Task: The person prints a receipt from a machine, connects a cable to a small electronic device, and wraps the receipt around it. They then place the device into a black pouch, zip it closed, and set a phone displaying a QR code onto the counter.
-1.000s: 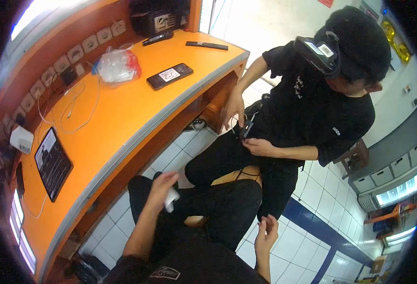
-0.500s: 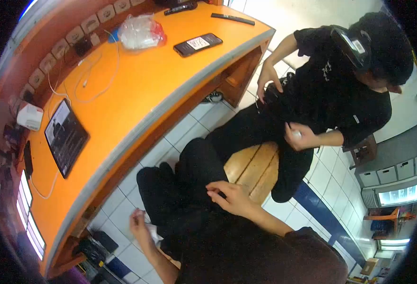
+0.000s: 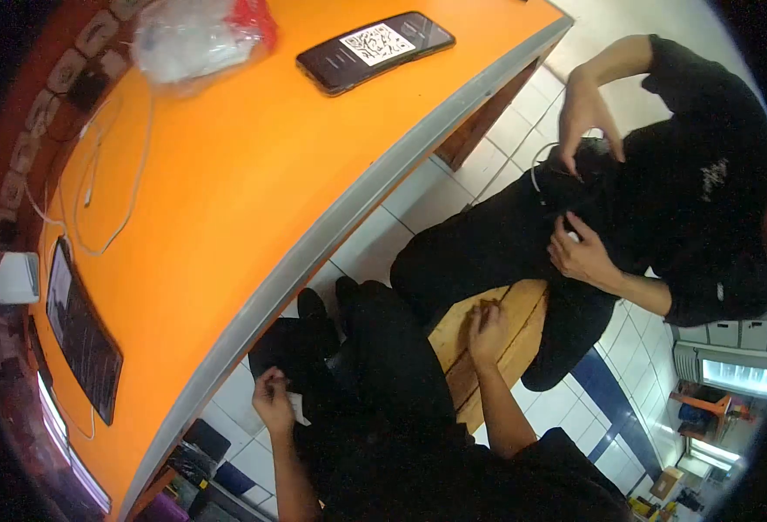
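Observation:
My left hand (image 3: 272, 398) is low beside my left thigh, below the counter's edge, closed on a small white object (image 3: 296, 407). My right hand (image 3: 486, 329) rests with curled fingers on the wooden bench (image 3: 453, 335) next to my right leg and holds nothing that I can see. My legs in black trousers (image 3: 383, 365) lie between the two hands. A seated person in black (image 3: 688, 200) faces me, with both of their hands (image 3: 585, 104) at a cable on their own dark clothing.
A curved orange counter (image 3: 227, 200) fills the left. On it lie a phone showing a QR code (image 3: 375, 48), a clear plastic bag (image 3: 196, 35), white cables (image 3: 96, 191), a dark tablet (image 3: 79, 331) and a white charger (image 3: 16, 277). White floor tiles (image 3: 375, 235) lie below.
The view has tilted down and moved closer to the counter. My right hand has moved from my lap to the wooden bench. My left hand stays low, still on the white object.

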Available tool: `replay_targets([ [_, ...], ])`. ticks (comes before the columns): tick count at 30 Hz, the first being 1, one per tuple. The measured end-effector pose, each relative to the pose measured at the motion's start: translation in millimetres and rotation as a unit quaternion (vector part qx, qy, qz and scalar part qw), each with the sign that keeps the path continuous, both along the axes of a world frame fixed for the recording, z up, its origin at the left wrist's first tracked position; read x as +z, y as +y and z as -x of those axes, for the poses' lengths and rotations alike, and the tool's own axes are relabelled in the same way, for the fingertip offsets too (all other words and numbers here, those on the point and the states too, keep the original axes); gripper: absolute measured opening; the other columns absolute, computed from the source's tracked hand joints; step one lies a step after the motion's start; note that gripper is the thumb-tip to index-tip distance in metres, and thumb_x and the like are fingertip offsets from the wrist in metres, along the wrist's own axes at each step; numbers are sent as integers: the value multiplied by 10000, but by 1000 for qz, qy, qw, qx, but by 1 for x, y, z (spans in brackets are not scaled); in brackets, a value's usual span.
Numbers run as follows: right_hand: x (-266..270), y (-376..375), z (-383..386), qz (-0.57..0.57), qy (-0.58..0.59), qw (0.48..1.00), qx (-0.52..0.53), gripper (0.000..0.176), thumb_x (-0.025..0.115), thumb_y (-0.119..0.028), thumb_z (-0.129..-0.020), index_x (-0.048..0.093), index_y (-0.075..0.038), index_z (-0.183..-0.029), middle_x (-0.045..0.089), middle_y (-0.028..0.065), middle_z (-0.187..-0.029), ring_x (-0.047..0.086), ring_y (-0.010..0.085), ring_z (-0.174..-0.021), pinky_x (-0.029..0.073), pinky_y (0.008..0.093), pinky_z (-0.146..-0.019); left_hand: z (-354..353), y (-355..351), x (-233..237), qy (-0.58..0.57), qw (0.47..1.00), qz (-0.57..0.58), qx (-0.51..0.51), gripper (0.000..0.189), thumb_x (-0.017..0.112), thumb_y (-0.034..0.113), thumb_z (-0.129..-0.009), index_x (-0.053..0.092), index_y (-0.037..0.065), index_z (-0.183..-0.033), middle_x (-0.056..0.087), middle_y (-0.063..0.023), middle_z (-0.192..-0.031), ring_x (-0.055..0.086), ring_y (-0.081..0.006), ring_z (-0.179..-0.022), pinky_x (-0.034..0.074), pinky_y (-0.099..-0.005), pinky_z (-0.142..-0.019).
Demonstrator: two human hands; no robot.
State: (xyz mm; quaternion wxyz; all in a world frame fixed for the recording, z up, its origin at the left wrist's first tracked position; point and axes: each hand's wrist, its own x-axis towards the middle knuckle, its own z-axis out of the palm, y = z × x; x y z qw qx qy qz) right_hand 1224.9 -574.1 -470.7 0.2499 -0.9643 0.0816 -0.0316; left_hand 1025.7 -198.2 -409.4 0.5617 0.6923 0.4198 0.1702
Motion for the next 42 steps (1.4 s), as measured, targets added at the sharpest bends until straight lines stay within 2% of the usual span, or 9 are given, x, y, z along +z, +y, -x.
replay_targets([
  [12,-52,4,-23,128,-69,989,-37,451,530,-227,-920,518,92,-1238,407,344,-1388,390,496,-1282,304,586,-1073,-41,5,-36,91,962,-256,34,286,621,257,-985,624,-8,-879,525,-1,-668,456,-80,-591,392,-287,-534],
  [13,-61,1,-20,168,-42,984,-46,517,509,-229,-932,446,97,-1329,409,345,-1388,400,494,-1277,303,577,-1087,-115,-37,49,115,990,-49,63,299,632,256,-979,623,-28,-888,545,-18,-682,470,-85,-607,393,-293,-535],
  [14,-70,-3,-18,134,-23,989,-54,598,498,-219,-940,328,95,-1419,396,343,-1388,411,487,-1258,310,560,-1095,-135,-48,66,187,972,-139,-1,285,634,230,-976,632,-49,-920,581,-36,-703,498,-104,-614,406,-304,-541],
  [16,-74,-9,-16,122,63,987,-87,592,493,-291,-927,383,91,-1366,399,287,-1424,371,451,-1310,274,564,-1121,-91,-32,18,146,928,-329,-99,257,635,201,-966,644,-55,-966,631,-71,-757,561,-142,-654,454,-324,-575],
  [20,-114,-14,5,177,156,972,3,690,431,-369,-937,287,66,-1454,311,298,-1482,278,454,-1380,152,595,-1158,-31,3,-52,109,964,-239,40,254,645,166,-950,619,-66,-1050,660,-113,-891,616,-181,-787,501,-337,-698],
  [23,-52,6,-37,387,602,662,223,712,364,-402,-965,213,48,-1495,238,306,-1523,241,433,-1408,89,602,-1176,-20,1,-44,174,964,-192,51,262,645,159,-950,609,-71,-1069,660,-120,-923,617,-184,-823,500,-337,-730],
  [26,39,-66,-109,329,508,776,179,687,370,-396,-978,238,54,-1480,270,294,-1503,274,415,-1390,131,581,-1165,-7,0,-47,207,963,-164,52,271,644,152,-949,599,-77,-1087,659,-126,-955,618,-187,-859,499,-337,-762],
  [31,87,-153,-164,306,464,822,125,648,379,-386,-1000,279,64,-1454,324,275,-1470,329,385,-1361,202,547,-1146,12,3,-65,247,960,-124,53,290,644,140,-948,582,-87,-1118,658,-137,-1007,621,-191,-919,498,-337,-816],
  [42,-34,-54,-47,295,57,949,-100,572,400,-366,-1047,370,85,-1398,443,233,-1398,450,319,-1297,359,471,-1105,-76,-30,-19,161,952,-258,19,279,620,238,-981,646,-38,-945,646,-61,-763,563,-133,-698,484,-305,-655],
])
